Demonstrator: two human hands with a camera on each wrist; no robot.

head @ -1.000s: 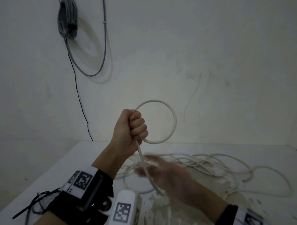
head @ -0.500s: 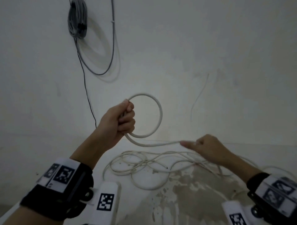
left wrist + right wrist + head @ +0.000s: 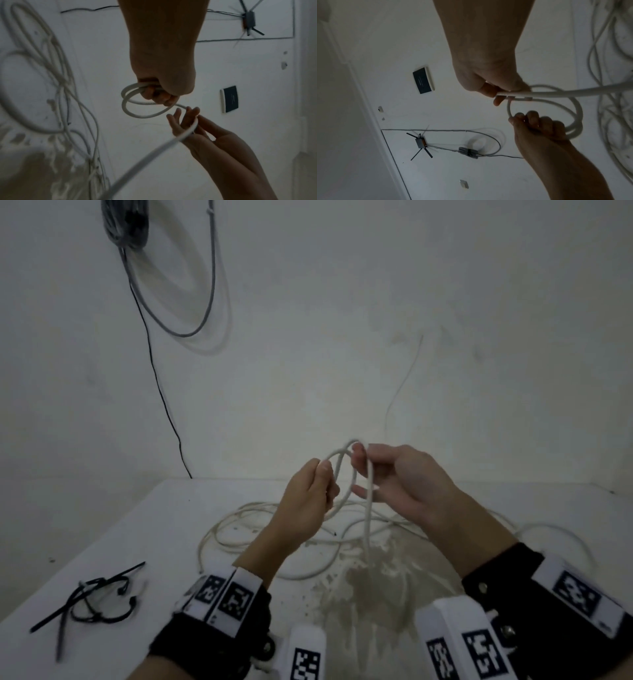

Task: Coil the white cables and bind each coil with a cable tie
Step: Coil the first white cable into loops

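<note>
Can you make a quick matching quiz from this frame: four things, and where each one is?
Things:
1. small coil
2. loose white cable
3. black cable ties
4. grey cable bundle

Places:
A. hanging on the wall
B. sprawled across the table
C. gripped in the left hand
D. on the table's near-left part

Pairs: 1-C, 2-B, 3-D, 4-A

Loose loops of white cable (image 3: 260,546) are spread across the middle of the white table (image 3: 113,529), tangled and overlapping, blocking a straight reach. Black cable ties (image 3: 92,601) lie well apart at the front left. Bare tabletop is seen between them and along the far left edge.
</note>
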